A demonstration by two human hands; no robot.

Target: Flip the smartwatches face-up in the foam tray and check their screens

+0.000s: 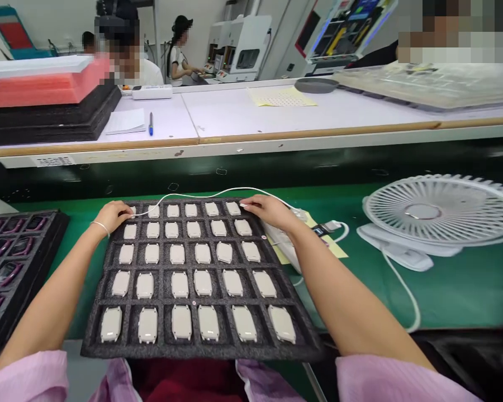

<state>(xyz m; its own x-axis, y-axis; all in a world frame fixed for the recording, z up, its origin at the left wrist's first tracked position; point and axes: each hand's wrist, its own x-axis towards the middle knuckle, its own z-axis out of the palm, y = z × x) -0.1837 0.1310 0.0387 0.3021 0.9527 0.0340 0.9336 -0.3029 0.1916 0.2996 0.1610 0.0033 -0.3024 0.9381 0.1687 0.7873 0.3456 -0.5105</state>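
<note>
A black foam tray (193, 354) lies before me, its compartments holding rows of pale, rounded-rectangular watch bodies (180, 283). At its far left corner my left hand (110, 218) has thumb and fingers closed together on the end of a thin white cable (218, 195), over the corner compartment. The cable arches along the tray's far edge toward the right. My right hand (272, 212) is by the far right corner, fingers pinched beside the last watch body (233, 208) of the far row. A small white bit shows at those fingertips; I cannot make out what it is.
A white fan (440, 211) stands on the green mat at right. Behind my right wrist are a white plug (332, 226) and yellow paper (339, 249). Another foam tray (46, 245) with purple-rimmed watches sits at left. A raised shelf (218, 120) crosses behind; people work beyond.
</note>
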